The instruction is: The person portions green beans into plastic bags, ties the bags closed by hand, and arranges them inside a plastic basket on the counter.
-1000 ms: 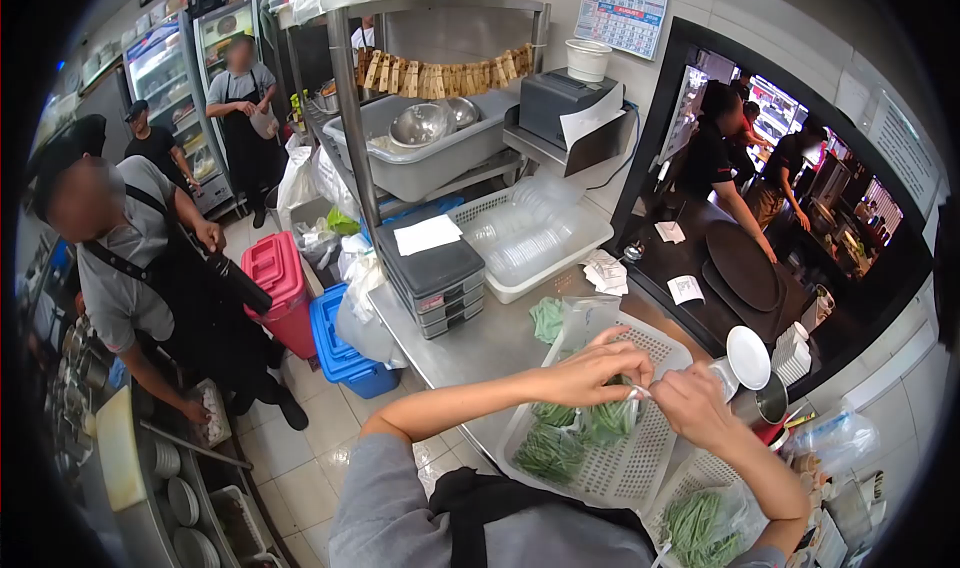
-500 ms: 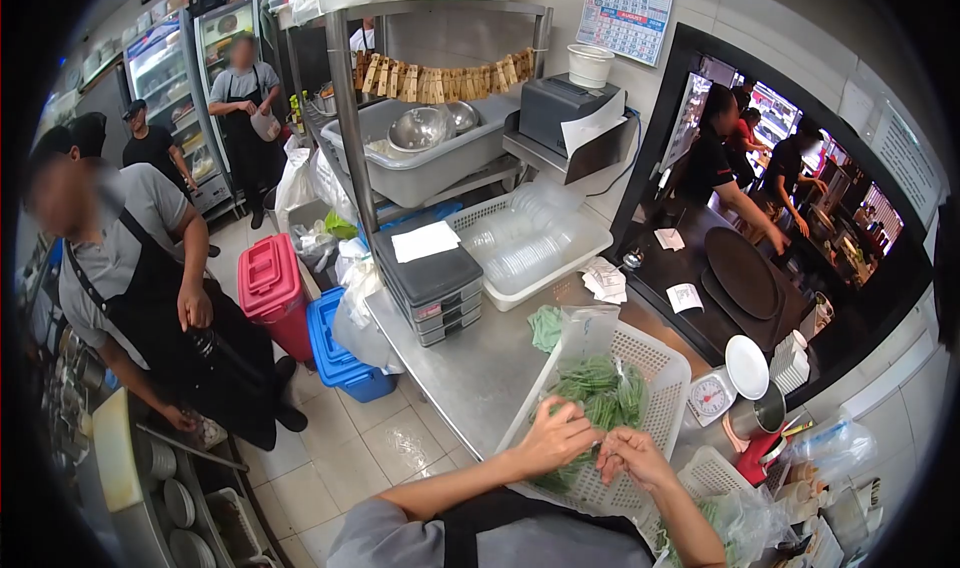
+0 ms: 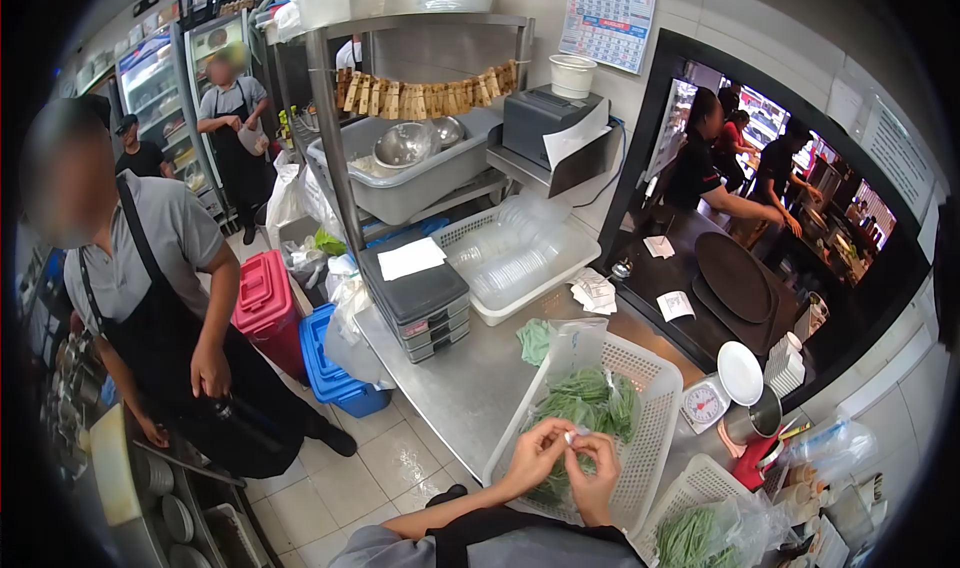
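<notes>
My left hand (image 3: 541,455) and my right hand (image 3: 594,468) meet over the near part of a white perforated basket (image 3: 655,368). Fingertips of both pinch a small whitish bit of what looks like clear plastic. Beneath and beyond them, clear bags of cut green vegetables (image 3: 590,400) lie in the basket. A second basket (image 3: 700,483) at the lower right holds more greens (image 3: 690,538) in an open plastic bag.
A green cloth (image 3: 535,341) and black drawers (image 3: 412,288) rest on the steel counter (image 3: 440,393). Right of the basket are a scale (image 3: 704,403) and a metal pot (image 3: 765,413). A co-worker (image 3: 170,298) stands at the left.
Both hands have come down from the basket's far side to its near part and drawn together, still pinching. The co-worker at the left has moved closer.
</notes>
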### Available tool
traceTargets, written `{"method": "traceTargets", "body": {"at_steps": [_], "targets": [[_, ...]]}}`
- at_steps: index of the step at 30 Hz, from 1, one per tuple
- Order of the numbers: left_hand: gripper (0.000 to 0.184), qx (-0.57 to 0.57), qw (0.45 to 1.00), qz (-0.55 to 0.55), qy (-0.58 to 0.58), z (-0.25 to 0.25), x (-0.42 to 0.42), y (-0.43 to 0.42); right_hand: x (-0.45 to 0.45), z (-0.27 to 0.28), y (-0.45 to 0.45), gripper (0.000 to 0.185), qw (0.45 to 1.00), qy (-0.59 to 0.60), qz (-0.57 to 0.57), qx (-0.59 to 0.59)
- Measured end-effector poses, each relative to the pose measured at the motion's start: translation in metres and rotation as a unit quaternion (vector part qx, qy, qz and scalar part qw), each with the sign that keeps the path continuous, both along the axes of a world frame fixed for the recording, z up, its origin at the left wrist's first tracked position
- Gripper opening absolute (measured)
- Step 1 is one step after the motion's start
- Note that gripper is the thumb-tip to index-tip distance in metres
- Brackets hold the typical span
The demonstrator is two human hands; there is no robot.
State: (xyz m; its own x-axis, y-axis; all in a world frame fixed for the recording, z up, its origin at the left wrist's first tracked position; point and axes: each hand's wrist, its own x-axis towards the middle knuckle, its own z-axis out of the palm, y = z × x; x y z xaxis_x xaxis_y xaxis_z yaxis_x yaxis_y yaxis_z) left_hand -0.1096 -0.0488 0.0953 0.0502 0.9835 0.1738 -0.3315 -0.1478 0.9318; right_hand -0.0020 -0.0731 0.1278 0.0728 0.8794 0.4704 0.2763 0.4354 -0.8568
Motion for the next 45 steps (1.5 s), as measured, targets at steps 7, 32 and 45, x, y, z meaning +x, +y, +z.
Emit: {"method": "traceTargets", "body": {"at_steps": [7,32,45], "targets": [[0.012,-0.143,0.983,-0.008,-0.111,-0.017,-0.001,0.004,-0.01,-0.028,0.013,0.024,0.999,-0.007,-0.024,0.025],[0.012,-0.299,0.939,-0.119,-0.12,-0.064,0.007,0.013,0.015,-0.078,0.028,0.037,0.983,0.126,0.045,-0.122],[0.018,-0.152,0.977,-0.127,0.075,-0.057,0.001,0.003,0.035,-0.048,-0.008,0.016,0.983,0.015,0.005,-0.18]]}}
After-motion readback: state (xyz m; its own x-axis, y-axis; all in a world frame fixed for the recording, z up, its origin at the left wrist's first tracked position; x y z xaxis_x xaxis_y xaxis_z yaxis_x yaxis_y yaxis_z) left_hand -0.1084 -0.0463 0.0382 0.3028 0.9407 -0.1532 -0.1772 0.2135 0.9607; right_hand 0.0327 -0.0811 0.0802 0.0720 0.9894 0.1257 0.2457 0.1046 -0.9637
